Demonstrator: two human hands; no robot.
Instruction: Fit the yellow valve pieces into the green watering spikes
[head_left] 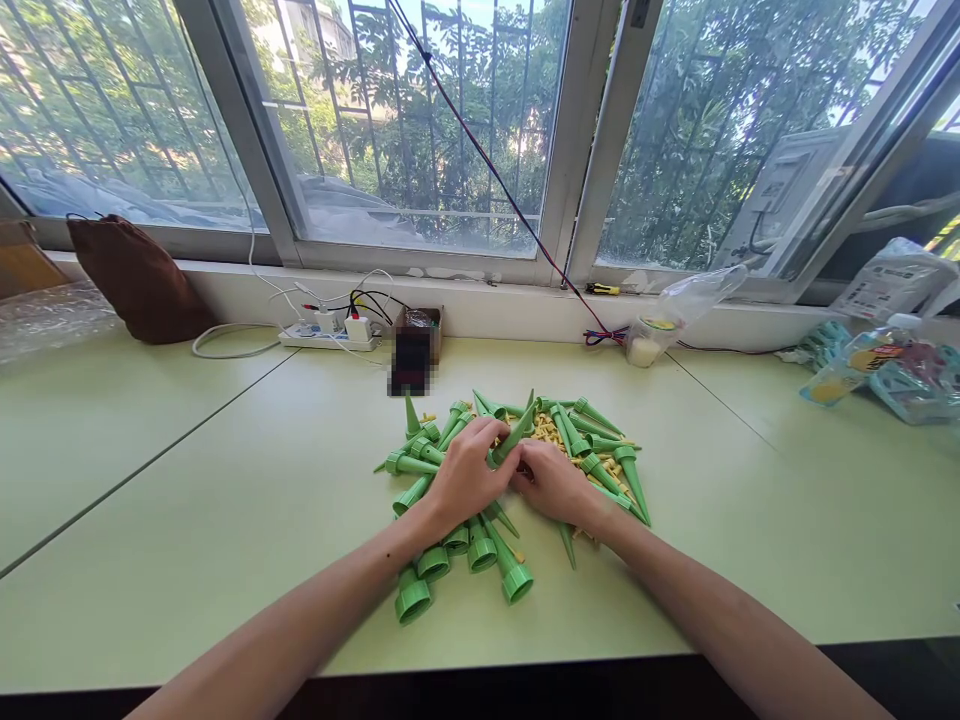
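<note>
My left hand (474, 468) is closed around a green plastic cone spike (517, 430), its tip pointing up and to the right. Against the lower end of that spike, my right hand (553, 482) has its fingers pinched together; what lies between them is hidden. Around both hands lie several more green cone spikes (481, 550) with wide ribbed collars, some with the open end facing me. Small yellow plastic pieces (549, 430) are heaped among the spikes behind and to the right of my hands.
At the table's back stand a power strip (330, 336) with plugs, a small box (431, 325) and a brown bag (139, 280). A cup in a clear bag (645, 345) is to the right. A bottle (859, 360) lies farther right. The table's front edge (525, 668) is near me.
</note>
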